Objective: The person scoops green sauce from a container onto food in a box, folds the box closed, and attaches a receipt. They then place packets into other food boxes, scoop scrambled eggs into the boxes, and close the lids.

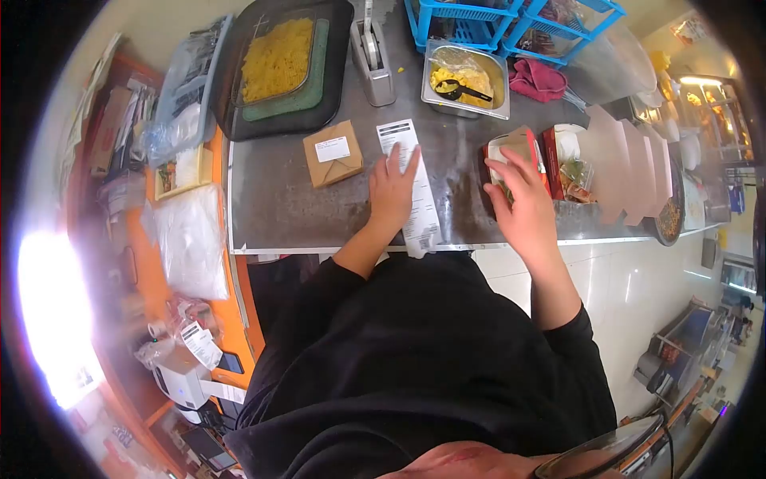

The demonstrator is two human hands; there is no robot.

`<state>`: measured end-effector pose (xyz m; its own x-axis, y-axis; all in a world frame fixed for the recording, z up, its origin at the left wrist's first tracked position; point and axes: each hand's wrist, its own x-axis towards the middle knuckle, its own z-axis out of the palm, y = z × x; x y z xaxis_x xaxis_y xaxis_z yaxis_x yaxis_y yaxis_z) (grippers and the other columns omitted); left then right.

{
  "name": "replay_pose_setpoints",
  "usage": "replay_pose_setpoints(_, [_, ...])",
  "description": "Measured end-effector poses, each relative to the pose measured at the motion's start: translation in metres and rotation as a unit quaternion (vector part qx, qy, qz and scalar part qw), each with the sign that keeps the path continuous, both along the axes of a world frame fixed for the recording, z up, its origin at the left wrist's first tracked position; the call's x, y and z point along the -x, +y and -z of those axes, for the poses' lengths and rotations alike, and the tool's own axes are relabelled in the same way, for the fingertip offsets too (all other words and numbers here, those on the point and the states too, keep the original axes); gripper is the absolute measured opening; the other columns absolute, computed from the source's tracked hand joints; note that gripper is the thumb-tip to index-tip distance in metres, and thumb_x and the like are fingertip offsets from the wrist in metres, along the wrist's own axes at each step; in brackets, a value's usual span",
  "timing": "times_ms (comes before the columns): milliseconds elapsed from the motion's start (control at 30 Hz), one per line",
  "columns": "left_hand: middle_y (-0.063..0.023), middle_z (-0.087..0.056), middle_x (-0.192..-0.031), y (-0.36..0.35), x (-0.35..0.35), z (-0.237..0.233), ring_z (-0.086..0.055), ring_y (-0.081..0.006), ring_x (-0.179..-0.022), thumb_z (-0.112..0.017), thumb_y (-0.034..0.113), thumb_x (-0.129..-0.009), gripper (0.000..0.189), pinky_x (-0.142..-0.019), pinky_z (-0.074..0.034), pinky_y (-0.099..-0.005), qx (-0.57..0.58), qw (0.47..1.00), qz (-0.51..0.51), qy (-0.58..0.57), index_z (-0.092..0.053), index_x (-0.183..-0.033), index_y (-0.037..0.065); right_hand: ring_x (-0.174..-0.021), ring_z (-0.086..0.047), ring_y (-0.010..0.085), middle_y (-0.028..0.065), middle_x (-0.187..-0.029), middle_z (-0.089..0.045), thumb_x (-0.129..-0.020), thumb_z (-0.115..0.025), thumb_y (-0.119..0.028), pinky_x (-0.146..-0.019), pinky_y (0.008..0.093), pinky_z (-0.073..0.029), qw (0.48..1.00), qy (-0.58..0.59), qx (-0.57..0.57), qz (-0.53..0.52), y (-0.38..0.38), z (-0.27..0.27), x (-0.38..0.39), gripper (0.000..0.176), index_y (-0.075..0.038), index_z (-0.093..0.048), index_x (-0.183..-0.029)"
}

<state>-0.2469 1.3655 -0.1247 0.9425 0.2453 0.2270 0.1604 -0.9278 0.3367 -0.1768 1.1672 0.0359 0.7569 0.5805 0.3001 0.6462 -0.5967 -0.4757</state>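
Note:
On the metal counter lies a long printed receipt [421, 206], and my left hand [392, 188] rests on its upper part with fingers spread. To its left sits a closed brown box [333, 155] with a white label. My right hand [523, 195] hovers with fingers apart over a red and white box [496, 151], partly covering it; its contents are mostly hidden. Beside that box stands a second, open red box [556, 164] holding a white container and a clear packet of food. Neither hand holds anything.
Behind are a black tray [343, 48] with yellow food, a tape dispenser [375, 68], a metal pan [503, 100] with a black spoon, blue racks [471, 12] and a red cloth [536, 78]. Pale cardboard pieces [622, 168] stand at right; a plastic bag [187, 239] lies left.

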Motion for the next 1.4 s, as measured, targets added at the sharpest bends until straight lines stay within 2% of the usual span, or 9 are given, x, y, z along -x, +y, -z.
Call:
replay_pose_setpoints(33, [-0.0205, -0.036, -0.140, 0.003, -0.004, 0.000, -0.042, -0.0375, -0.118, -0.054, 0.006, -0.082, 0.061, -0.099, -0.036, -0.0455, -0.120, 0.992, 0.033, -0.011, -0.037, -0.140, 0.009, -0.101, -0.058, 0.0311, 0.0124, -0.119, -0.056, -0.079, -0.067, -0.007, -0.084, 0.0386, -0.048, 1.000, -0.012, -0.006, -0.013, 0.006, -0.004, -0.005, 0.033, -0.007, -0.060, -0.111])
replay_pose_setpoints(300, [-0.0239, -0.040, -0.133, 0.041, -0.064, 0.044, -0.043, -0.0361, -0.110, -0.046, 0.014, -0.084, 0.055, -0.096, -0.034, -0.0397, -0.153, 0.970, -0.160, 0.104, -0.039, -0.135, -0.006, -0.086, -0.063, 0.0346, 0.0122, -0.101, -0.065, -0.086, -0.055, -0.011, -0.072, 0.0428, -0.051, 0.996, -0.044, 0.071, -0.031, 0.051, -0.017, -0.093, 0.018, -0.010, -0.065, -0.100])
replay_pose_setpoints(433, [-0.0162, -0.048, -0.116, 0.056, -0.081, 0.020, -0.045, -0.0303, -0.102, -0.046, 0.017, -0.084, 0.056, -0.089, -0.036, -0.0412, -0.062, 0.972, -0.195, 0.116, -0.039, -0.134, -0.008, -0.094, -0.065, 0.0332, 0.0170, -0.101, -0.067, -0.085, -0.051, -0.010, -0.076, 0.0419, -0.053, 0.933, 0.009, 0.360, -0.009, 0.100, 0.034, -0.177, 0.024, -0.010, -0.068, -0.102])
replay_pose_setpoints(567, [-0.0143, -0.052, -0.114, 0.066, -0.095, 0.023, -0.047, -0.0315, -0.103, -0.049, 0.019, -0.085, 0.052, -0.090, -0.036, -0.0430, -0.064, 0.975, -0.196, 0.084, -0.044, -0.132, -0.003, -0.098, -0.065, 0.0295, 0.0150, -0.105, -0.067, -0.086, -0.053, -0.014, -0.080, 0.0393, -0.053, 0.897, 0.024, 0.441, 0.001, 0.122, 0.070, -0.196, 0.025, -0.006, -0.069, -0.102])
replay_pose_setpoints(667, [-0.0170, -0.056, -0.110, 0.052, -0.105, 0.001, -0.055, -0.0352, -0.098, -0.049, 0.025, -0.090, 0.045, -0.084, -0.042, -0.0442, 0.044, 0.981, -0.177, -0.065, -0.049, -0.127, 0.000, -0.097, -0.066, 0.0290, 0.0158, -0.104, -0.068, -0.086, -0.055, -0.017, -0.081, 0.0393, -0.053, 0.903, 0.090, 0.421, 0.009, 0.126, 0.060, -0.196, 0.024, -0.004, -0.069, -0.100])
replay_pose_setpoints(733, [-0.0181, -0.058, -0.107, 0.040, -0.121, -0.014, -0.060, -0.0333, -0.090, -0.048, 0.028, -0.093, 0.040, -0.076, -0.046, -0.0421, 0.282, 0.945, -0.165, -0.029, -0.050, -0.122, 0.001, -0.091, -0.067, 0.0309, 0.0165, -0.095, -0.068, -0.084, -0.060, -0.021, -0.079, 0.0403, -0.053, 0.938, 0.072, 0.339, 0.020, 0.122, 0.066, -0.204, 0.023, -0.003, -0.069, -0.093])
replay_pose_setpoints(867, [-0.0164, -0.063, -0.099, 0.027, -0.149, -0.010, -0.066, -0.0259, -0.078, -0.048, 0.030, -0.097, 0.035, -0.069, -0.053, -0.0341, 0.727, 0.675, -0.126, -0.014, -0.050, -0.115, 0.000, -0.080, -0.069, 0.0315, 0.0186, -0.089, -0.069, -0.083, -0.055, -0.011, -0.069, 0.0396, -0.056, 0.939, -0.035, 0.342, -0.002, 0.126, 0.069, -0.194, 0.018, -0.002, -0.070, -0.087])
replay_pose_setpoints(1100, [-0.0131, -0.062, -0.100, 0.023, -0.154, -0.006, -0.065, -0.0229, -0.086, -0.044, 0.018, -0.099, 0.020, -0.077, -0.055, -0.0329, 0.787, 0.607, -0.093, -0.067, -0.049, -0.107, 0.001, -0.085, -0.068, 0.0335, 0.0213, -0.092, -0.067, -0.081, -0.055, -0.012, -0.073, 0.0412, -0.055, 0.935, 0.036, 0.342, -0.082, 0.145, 0.100, -0.206, 0.020, -0.001, -0.070, -0.087])
replay_pose_setpoints(1400, [-0.0107, -0.062, -0.096, 0.010, -0.153, -0.024, -0.065, -0.0175, -0.081, -0.043, 0.017, -0.099, 0.020, -0.075, -0.055, -0.0289, 0.757, 0.640, -0.096, -0.094, -0.049, -0.110, 0.001, -0.075, -0.065, 0.0263, 0.0137, -0.091, -0.070, -0.078, -0.064, -0.019, -0.073, 0.0373, -0.051, 0.927, 0.260, 0.207, -0.177, 0.111, 0.107, -0.250, 0.019, -0.014, -0.074, -0.094])
